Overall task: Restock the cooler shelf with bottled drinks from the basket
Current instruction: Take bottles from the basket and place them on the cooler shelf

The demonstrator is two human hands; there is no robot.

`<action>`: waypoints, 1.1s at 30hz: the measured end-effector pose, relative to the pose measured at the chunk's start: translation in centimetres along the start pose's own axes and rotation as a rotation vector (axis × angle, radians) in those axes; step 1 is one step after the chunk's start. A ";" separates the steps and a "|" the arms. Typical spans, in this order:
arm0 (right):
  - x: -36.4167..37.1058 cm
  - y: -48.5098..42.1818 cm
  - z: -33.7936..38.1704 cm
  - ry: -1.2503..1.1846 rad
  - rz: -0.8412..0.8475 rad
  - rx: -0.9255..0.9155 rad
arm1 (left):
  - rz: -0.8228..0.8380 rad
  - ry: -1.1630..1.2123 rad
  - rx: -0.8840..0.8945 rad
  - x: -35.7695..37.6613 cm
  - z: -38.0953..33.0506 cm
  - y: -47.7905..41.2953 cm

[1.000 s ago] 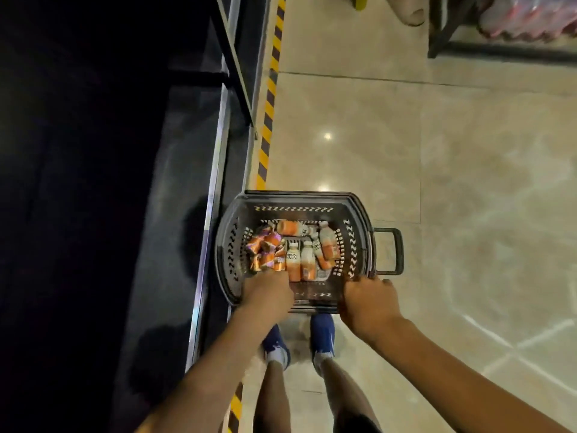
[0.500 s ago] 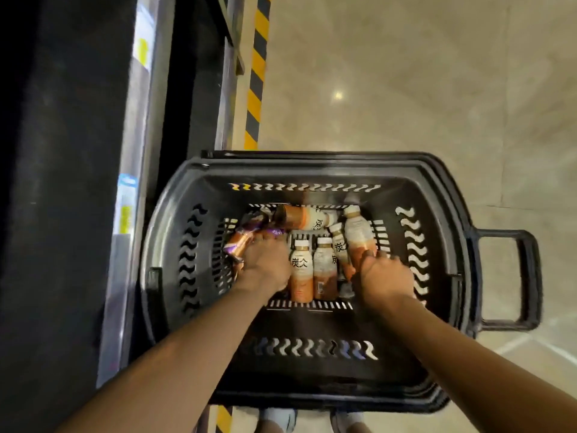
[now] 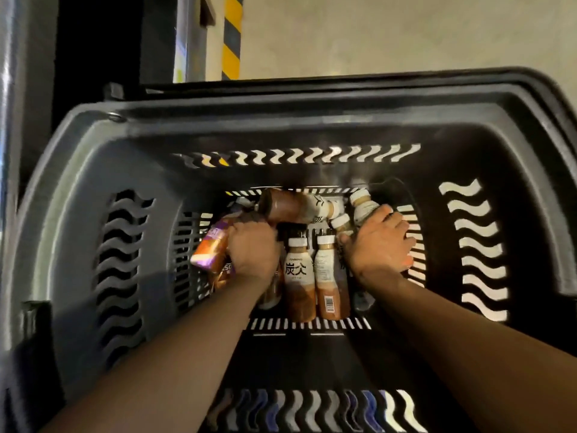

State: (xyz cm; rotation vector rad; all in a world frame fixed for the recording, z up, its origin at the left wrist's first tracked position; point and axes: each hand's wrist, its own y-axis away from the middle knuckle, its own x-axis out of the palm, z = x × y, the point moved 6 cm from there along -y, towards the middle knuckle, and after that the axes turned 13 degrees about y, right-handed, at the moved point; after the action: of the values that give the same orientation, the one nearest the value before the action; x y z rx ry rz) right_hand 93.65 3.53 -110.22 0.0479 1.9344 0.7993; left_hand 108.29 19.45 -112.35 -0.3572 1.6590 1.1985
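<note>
Bottles [image 3: 327,273] lie in a loose heap at the bottom of the dark plastic basket [image 3: 93,220]. It stands on the pale floor [image 3: 390,32] just beside a dark frame [image 3: 93,42] on the left, probably the cooler, though no shelf shows. Both hands reach deep inside, most likely so that two drinks come out in one trip. The left hand [image 3: 253,250] has its fingers curled down round a purple-labelled bottle [image 3: 209,248] at the left of the heap. Its back is turned to the camera, so whether it holds more than one cannot be told. The right hand [image 3: 379,245] wraps over a white-capped bottle [image 3: 362,204] at the right edge, fingers across the body and thumb on the inner side. That grip suits lifting it by the waist rather than by the cap. Between the hands two white-labelled bottles [image 3: 298,270] lie side by side, untouched, caps pointing away from the person. A brown bottle [image 3: 290,206] lies crosswise beyond them against the far wall (it will probably roll once its neighbours go). By my reading the step in hand is the pick-up itself, and with so many bottles in the basket, much of the restocking is left to do. Lifting calls for care, since the bottles touch one another and pulling one may shift the rest.
</note>
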 end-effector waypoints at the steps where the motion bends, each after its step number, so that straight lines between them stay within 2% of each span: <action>1: 0.2 -0.1 0.1 0.025 -0.020 0.010 | 0.011 0.029 0.012 0.2 0.4 -0.5; 4: 0.5 -0.2 -0.1 0.083 -0.082 -0.026 | 0.091 0.172 -0.047 -0.4 1.0 -0.7; 6: -0.1 -0.3 -0.8 0.031 -0.051 -0.061 | 0.144 0.276 -0.109 -1.3 1.0 0.5; 8: 0.0 0.2 -1.9 -0.129 0.071 -0.040 | 0.247 0.423 -0.228 -2.1 0.9 2.7; 11: -0.1 2.9 -4.3 -0.466 0.277 0.099 | 0.357 0.693 -0.442 -3.9 0.8 7.5; 14: -3.2 7.1 -6.8 -0.673 0.348 0.133 | 0.382 0.829 -0.452 -7.4 -0.3 12.2; 20: -15.4 16.2 -11.0 -0.915 0.327 0.017 | 0.374 1.277 -0.487 -19.0 -2.5 20.0; 29: -40.4 31.0 -16.9 -1.191 0.211 -0.067 | 0.146 1.546 -0.359 -47.0 -4.1 33.7; 33: -51.6 38.8 -19.3 -1.237 0.104 -0.198 | 0.146 1.691 -0.254 -57.9 -4.2 41.1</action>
State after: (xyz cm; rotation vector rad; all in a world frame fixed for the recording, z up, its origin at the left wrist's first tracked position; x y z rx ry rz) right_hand 92.10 5.30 -42.86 0.4206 0.6863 0.7458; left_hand 102.43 17.51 -41.53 -1.7776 2.8973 1.2016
